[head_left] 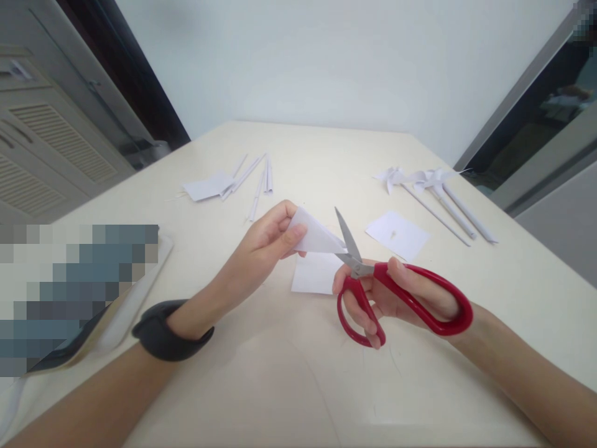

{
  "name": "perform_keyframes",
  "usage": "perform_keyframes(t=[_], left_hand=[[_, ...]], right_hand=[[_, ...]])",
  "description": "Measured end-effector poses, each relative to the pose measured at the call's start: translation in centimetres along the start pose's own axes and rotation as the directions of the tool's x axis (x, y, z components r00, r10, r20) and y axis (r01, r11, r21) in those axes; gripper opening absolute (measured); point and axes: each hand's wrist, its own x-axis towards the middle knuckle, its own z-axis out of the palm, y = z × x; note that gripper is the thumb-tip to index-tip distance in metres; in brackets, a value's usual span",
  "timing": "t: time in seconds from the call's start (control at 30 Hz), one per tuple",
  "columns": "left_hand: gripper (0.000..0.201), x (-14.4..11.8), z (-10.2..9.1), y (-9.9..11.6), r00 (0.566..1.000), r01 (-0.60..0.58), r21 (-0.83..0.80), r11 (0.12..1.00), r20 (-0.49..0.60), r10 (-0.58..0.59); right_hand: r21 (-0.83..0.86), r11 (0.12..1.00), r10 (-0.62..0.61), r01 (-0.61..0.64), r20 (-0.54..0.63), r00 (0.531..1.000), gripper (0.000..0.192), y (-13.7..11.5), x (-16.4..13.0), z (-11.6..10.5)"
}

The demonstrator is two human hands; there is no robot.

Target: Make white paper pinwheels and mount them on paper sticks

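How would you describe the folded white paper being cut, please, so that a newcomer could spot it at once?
Start at the cream table and come to its near middle, where the left hand meets the red-handled scissors in the right hand. The folded white paper triangle is pinched in the left fingers. Unlike the flat white sheets nearby, it is raised off the table, between the open blades.

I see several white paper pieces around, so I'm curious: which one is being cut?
The folded paper triangle pinched in the left hand, with the red scissors in the right hand open at its tip. The other sheets lie flat on the table.
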Motion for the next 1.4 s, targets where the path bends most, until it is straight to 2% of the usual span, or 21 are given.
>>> perform_keyframes(t=[0.33, 0.6, 0.83, 1.03, 1.27, 1.4], left_hand=[[0.013, -0.4, 0.4, -0.1, 0.999, 0.005, 0.116, 0.993, 0.051, -0.011], [0.014, -0.6, 0.6, 0.1, 0.997, 0.051, 0.129, 0.990, 0.050, -0.058], [0.015, -0.7, 0.8, 0.3, 0.998, 0.041, 0.124, 0.991, 0.044, -0.047], [0.016, -0.8, 0.8, 0.3, 0.996, 0.054, 0.108, 0.993, 0.069, -0.062], [0.014, -0.9, 0.7, 0.2, 0.997, 0.040, 0.068, 0.997, 0.068, -0.044], [0.014, -0.7, 0.6, 0.1, 0.996, 0.055, 0.045, 0.997, 0.068, -0.058]], right_hand=[[0.117, 0.993, -0.010, 0.017, -0.061, 0.998, 0.041, 1.0, 0.9, 0.5], [0.144, 0.989, 0.061, -0.043, -0.122, 0.991, 0.030, -0.5, 0.8, 1.5], [0.187, 0.982, 0.013, 0.007, -0.107, 0.994, 0.023, -0.1, 1.1, 1.5], [0.167, 0.986, -0.011, 0.019, -0.047, 0.999, 0.016, -0.5, 0.8, 1.2], [0.169, 0.986, 0.012, 0.001, -0.080, 0.997, 0.029, -0.6, 1.4, 1.4], [0.187, 0.982, 0.017, 0.001, -0.094, 0.995, 0.028, -0.6, 1.5, 1.5]])
